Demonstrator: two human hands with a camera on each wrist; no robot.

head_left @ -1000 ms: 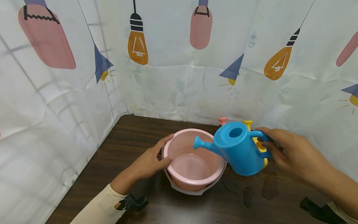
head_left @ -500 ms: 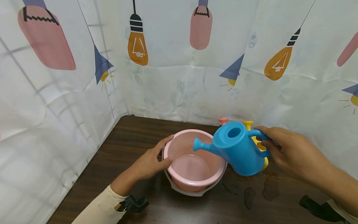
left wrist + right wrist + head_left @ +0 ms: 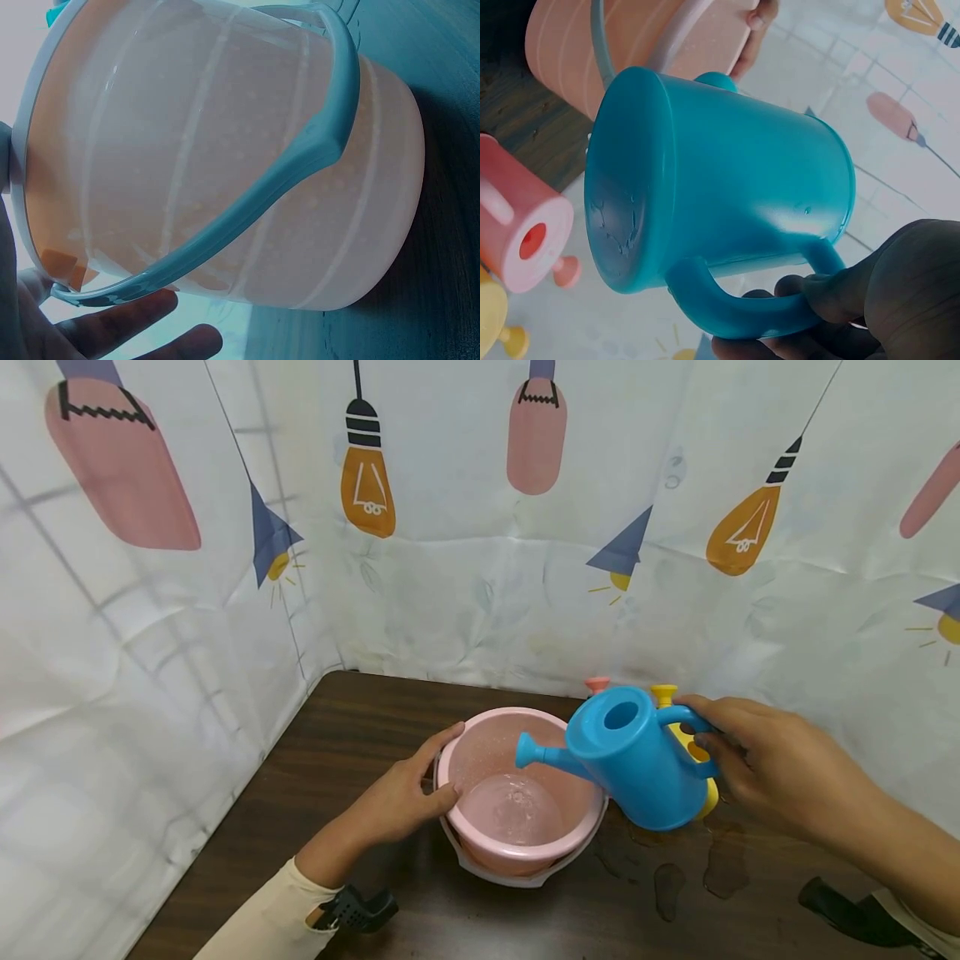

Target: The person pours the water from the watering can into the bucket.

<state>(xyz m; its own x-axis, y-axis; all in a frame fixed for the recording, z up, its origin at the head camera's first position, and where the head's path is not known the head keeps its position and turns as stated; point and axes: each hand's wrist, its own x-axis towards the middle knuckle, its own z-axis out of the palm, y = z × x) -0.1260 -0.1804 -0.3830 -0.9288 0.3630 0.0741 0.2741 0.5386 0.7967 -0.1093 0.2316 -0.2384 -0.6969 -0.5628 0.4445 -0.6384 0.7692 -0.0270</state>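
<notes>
My right hand (image 3: 780, 760) grips the handle of a blue watering can (image 3: 645, 768), tilted so its spout hangs over a pink bucket (image 3: 517, 856). Ripples and bubbles disturb the shallow water (image 3: 517, 802) in the bottom. My left hand (image 3: 397, 793) holds the bucket's left rim, thumb over the edge, with other fingers outside, as the left wrist view shows. The bucket's grey handle (image 3: 300, 154) hangs down its side. From behind, the right wrist view shows the can's wet base (image 3: 626, 187), and the spout is mostly hidden there.
A pink watering can (image 3: 536, 225) and a yellow watering can (image 3: 489, 311) stand behind the blue one. Water puddles (image 3: 667, 889) lie on the dark wooden table (image 3: 360, 718), right of the bucket. A printed curtain (image 3: 465, 593) encloses the back and left.
The blue watering can has shifted slightly left and tips a little further. The water in the bucket, calm before, now ripples. My left hand stays on the rim.
</notes>
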